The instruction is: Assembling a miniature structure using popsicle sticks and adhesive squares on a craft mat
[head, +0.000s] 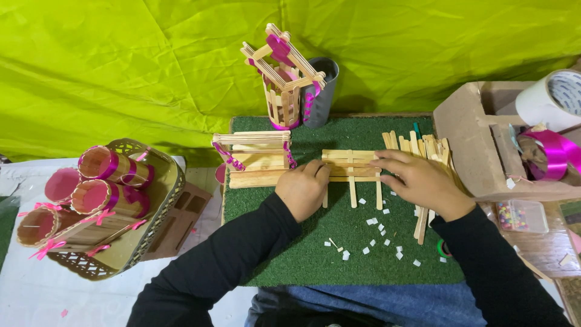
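Note:
A flat frame of wooden craft sticks [352, 166] lies on a green turf mat [315, 254]. My left hand [304, 188] presses on the frame's left end with curled fingers. My right hand [420, 181] rests on its right end, fingers spread over the sticks. Behind my right hand lies a loose pile of wooden sticks [423, 146]. To the left of the frame lies a finished stick piece with pink ribbon [254, 158].
A stick-built stand with pink ribbon [283, 75] and a grey cup [322, 91] stand at the mat's back. A gold basket [160, 206] of pink-ribboned stick cylinders sits left. A cardboard box [466, 136] with tape roll [554, 97] and pink ribbon [554, 154] sits right. White scraps [378, 233] dot the mat.

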